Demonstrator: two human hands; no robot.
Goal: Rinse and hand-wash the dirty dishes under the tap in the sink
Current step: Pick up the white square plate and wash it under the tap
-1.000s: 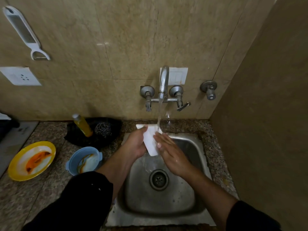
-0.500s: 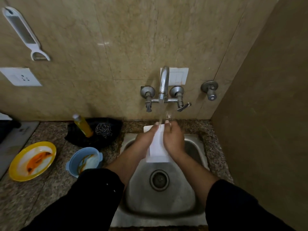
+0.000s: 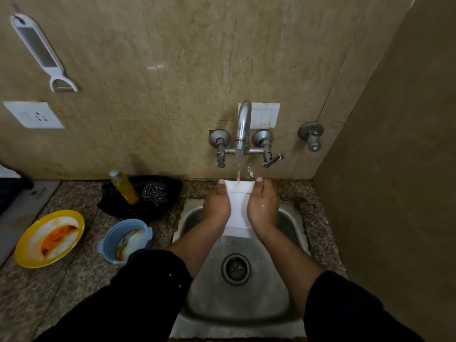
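One white dish [image 3: 238,208] is held under the tap [image 3: 243,124] stream above the sink [image 3: 293,233], its long axis running from the person to the wall. The left hand [image 3: 217,206] and right hand [image 3: 262,206] clasp its long sides, equally near, fingers hidden beneath. A dirty plate [image 3: 49,238] and bowl [image 3: 125,239] wait left.

Left hand [image 3: 217,206] and right hand [image 3: 263,206] hold white dish [image 3: 238,208] under running tap [image 3: 243,124]
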